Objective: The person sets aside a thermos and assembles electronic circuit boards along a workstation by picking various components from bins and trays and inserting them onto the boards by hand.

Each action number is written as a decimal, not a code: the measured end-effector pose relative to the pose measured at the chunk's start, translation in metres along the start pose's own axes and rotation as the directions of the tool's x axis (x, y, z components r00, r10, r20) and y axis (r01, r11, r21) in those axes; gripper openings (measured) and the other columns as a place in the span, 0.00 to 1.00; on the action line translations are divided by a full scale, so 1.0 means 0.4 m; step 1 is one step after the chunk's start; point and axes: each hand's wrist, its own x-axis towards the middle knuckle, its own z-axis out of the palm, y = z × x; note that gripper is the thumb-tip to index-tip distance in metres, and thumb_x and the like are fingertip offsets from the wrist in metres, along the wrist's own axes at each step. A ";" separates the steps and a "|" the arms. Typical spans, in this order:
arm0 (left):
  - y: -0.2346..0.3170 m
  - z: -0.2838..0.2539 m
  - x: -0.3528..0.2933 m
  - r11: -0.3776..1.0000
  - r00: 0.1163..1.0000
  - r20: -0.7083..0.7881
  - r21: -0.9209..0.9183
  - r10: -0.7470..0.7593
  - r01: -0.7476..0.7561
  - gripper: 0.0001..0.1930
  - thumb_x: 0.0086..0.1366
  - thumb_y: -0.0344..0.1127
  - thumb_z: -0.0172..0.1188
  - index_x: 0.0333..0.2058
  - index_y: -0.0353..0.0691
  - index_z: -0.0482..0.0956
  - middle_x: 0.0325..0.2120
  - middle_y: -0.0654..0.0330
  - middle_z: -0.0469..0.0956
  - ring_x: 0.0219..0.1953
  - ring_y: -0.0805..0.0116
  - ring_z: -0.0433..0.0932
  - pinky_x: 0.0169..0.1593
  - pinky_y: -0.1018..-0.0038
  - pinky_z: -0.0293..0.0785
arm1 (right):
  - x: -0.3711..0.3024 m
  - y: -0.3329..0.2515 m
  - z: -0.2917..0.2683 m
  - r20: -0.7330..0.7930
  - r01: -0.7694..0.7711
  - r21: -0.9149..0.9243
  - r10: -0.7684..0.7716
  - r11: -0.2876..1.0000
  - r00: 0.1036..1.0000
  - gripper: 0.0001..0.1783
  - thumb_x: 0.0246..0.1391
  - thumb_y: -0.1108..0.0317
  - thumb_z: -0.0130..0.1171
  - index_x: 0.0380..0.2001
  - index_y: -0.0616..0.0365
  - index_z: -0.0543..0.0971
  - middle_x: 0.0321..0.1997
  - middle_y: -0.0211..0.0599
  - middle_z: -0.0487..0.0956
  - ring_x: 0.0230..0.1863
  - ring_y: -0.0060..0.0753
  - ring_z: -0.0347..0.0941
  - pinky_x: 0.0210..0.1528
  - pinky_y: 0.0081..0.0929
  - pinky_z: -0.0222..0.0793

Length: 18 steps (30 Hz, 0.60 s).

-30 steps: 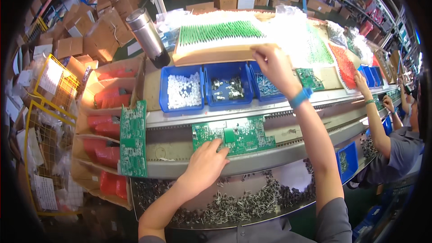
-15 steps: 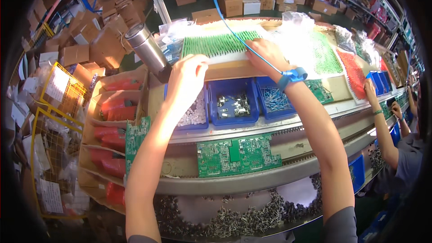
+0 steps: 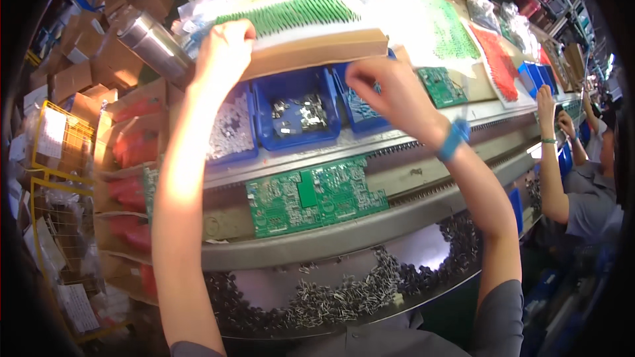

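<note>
My left hand [image 3: 227,53] is at the left end of a row of green slim-leaded parts [image 3: 297,14] standing in white foam. Its fingers are closed in a pinch; whatever is between them is hidden. My right hand [image 3: 395,96], with a blue strap [image 3: 454,140] on its wrist, hovers over the right blue bin [image 3: 357,119] of light-blue leaded parts. Its fingers are curled together, and their contents cannot be made out. Two more blue bins hold metal clips [image 3: 301,116] and small white pieces [image 3: 230,129]. A green circuit board [image 3: 317,195] lies on the rail nearer me.
A steel flask [image 3: 155,46] leans at the left, beside cardboard compartments with red bags [image 3: 135,149]. A metal tray of loose leaded parts [image 3: 347,294] lies nearest me. Another green board [image 3: 442,87] and red parts [image 3: 495,59] are at right, where a co-worker's hand [image 3: 546,102] is raised.
My right hand has left the green parts and come back toward me, over the right bin. My left hand stays at the foam's left end. The whole view has shifted.
</note>
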 end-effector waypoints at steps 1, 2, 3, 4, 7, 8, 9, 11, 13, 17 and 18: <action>-0.003 -0.006 0.003 1.000 1.000 0.018 -0.002 0.003 -0.003 0.04 0.54 0.25 0.56 0.29 0.32 0.77 0.21 0.51 0.77 0.25 0.61 0.78 0.33 0.70 0.74 | -0.052 -0.006 -0.012 0.045 -0.007 0.072 0.004 0.997 0.999 0.04 0.48 0.74 0.58 0.29 0.62 0.77 0.28 0.43 0.77 0.30 0.46 0.74 0.31 0.32 0.69; -0.010 -0.004 0.004 1.000 1.000 0.004 -0.001 0.019 -0.019 0.04 0.54 0.25 0.55 0.29 0.33 0.77 0.22 0.51 0.77 0.26 0.61 0.78 0.34 0.70 0.74 | -0.105 -0.013 -0.024 0.117 -0.038 0.080 0.028 0.996 0.993 0.03 0.48 0.76 0.59 0.29 0.63 0.77 0.29 0.43 0.76 0.31 0.45 0.74 0.32 0.32 0.69; -0.015 -0.004 0.003 0.999 0.999 -0.012 0.004 0.033 -0.033 0.04 0.55 0.25 0.55 0.30 0.33 0.77 0.23 0.51 0.77 0.28 0.61 0.79 0.35 0.70 0.74 | -0.154 -0.023 -0.035 0.188 -0.066 0.089 0.048 0.994 0.981 0.03 0.47 0.78 0.59 0.28 0.64 0.77 0.30 0.43 0.76 0.32 0.44 0.74 0.34 0.31 0.69; 0.004 -0.004 0.008 0.999 0.999 0.039 0.049 -0.016 0.014 0.05 0.57 0.26 0.54 0.31 0.34 0.78 0.25 0.50 0.78 0.29 0.60 0.79 0.37 0.70 0.74 | -0.203 -0.022 -0.040 0.218 -0.095 0.101 0.071 0.990 0.973 0.04 0.46 0.78 0.60 0.28 0.64 0.77 0.29 0.43 0.76 0.32 0.44 0.74 0.34 0.31 0.69; -0.004 0.010 -0.003 0.984 0.989 -0.075 0.141 0.124 -0.112 0.06 0.58 0.27 0.53 0.33 0.34 0.78 0.26 0.50 0.78 0.30 0.59 0.79 0.38 0.70 0.74 | -0.302 -0.041 -0.031 0.242 -0.172 0.162 0.130 0.972 0.961 0.05 0.45 0.78 0.61 0.29 0.62 0.77 0.29 0.41 0.76 0.32 0.43 0.73 0.35 0.33 0.69; -0.002 0.011 -0.004 0.983 0.978 -0.139 0.121 0.156 -0.139 0.06 0.59 0.27 0.54 0.34 0.35 0.78 0.28 0.51 0.79 0.30 0.61 0.79 0.37 0.71 0.73 | -0.322 -0.042 -0.028 0.255 -0.155 0.148 0.114 0.977 0.960 0.05 0.45 0.78 0.61 0.29 0.62 0.78 0.29 0.40 0.76 0.33 0.43 0.73 0.35 0.33 0.69; -0.001 0.007 -0.011 0.983 0.979 -0.138 0.121 0.151 -0.135 0.06 0.59 0.27 0.54 0.34 0.35 0.78 0.28 0.51 0.79 0.30 0.61 0.79 0.37 0.71 0.73 | -0.333 -0.046 -0.026 0.268 -0.134 0.138 0.093 0.981 0.959 0.05 0.45 0.77 0.61 0.29 0.61 0.78 0.30 0.39 0.76 0.33 0.43 0.73 0.36 0.34 0.68; 0.035 -0.018 -0.029 0.997 0.987 -0.160 -0.080 -0.022 0.010 0.06 0.59 0.30 0.54 0.31 0.36 0.78 0.31 0.49 0.79 0.35 0.51 0.78 0.39 0.64 0.74 | -0.347 -0.052 -0.026 0.294 -0.168 0.137 0.122 0.976 0.948 0.05 0.45 0.77 0.60 0.29 0.59 0.78 0.30 0.37 0.76 0.34 0.43 0.72 0.37 0.35 0.68; 0.061 -0.036 -0.061 0.997 0.978 -0.202 -0.051 0.052 -0.063 0.05 0.59 0.29 0.56 0.31 0.35 0.78 0.29 0.50 0.79 0.31 0.55 0.79 0.37 0.68 0.74 | -0.351 -0.055 -0.027 0.295 -0.124 0.077 0.096 0.989 0.951 0.05 0.44 0.77 0.60 0.28 0.58 0.78 0.30 0.36 0.76 0.35 0.43 0.72 0.38 0.35 0.67; 0.183 -0.085 -0.174 0.959 0.989 -0.060 -0.260 -0.133 0.114 0.05 0.59 0.30 0.59 0.31 0.34 0.78 0.23 0.57 0.78 0.25 0.70 0.76 0.33 0.75 0.72 | -0.354 -0.053 -0.026 0.298 -0.119 0.064 0.094 0.991 0.950 0.05 0.44 0.77 0.60 0.28 0.58 0.78 0.30 0.36 0.76 0.35 0.42 0.72 0.39 0.34 0.66; 0.218 -0.099 -0.213 0.895 0.965 0.066 -0.363 -0.254 0.261 0.04 0.58 0.28 0.59 0.31 0.34 0.78 0.23 0.59 0.77 0.24 0.73 0.75 0.30 0.77 0.71 | -0.353 -0.055 -0.027 0.303 -0.111 0.055 0.090 0.992 0.949 0.05 0.44 0.76 0.60 0.28 0.58 0.78 0.30 0.36 0.76 0.35 0.43 0.72 0.39 0.34 0.66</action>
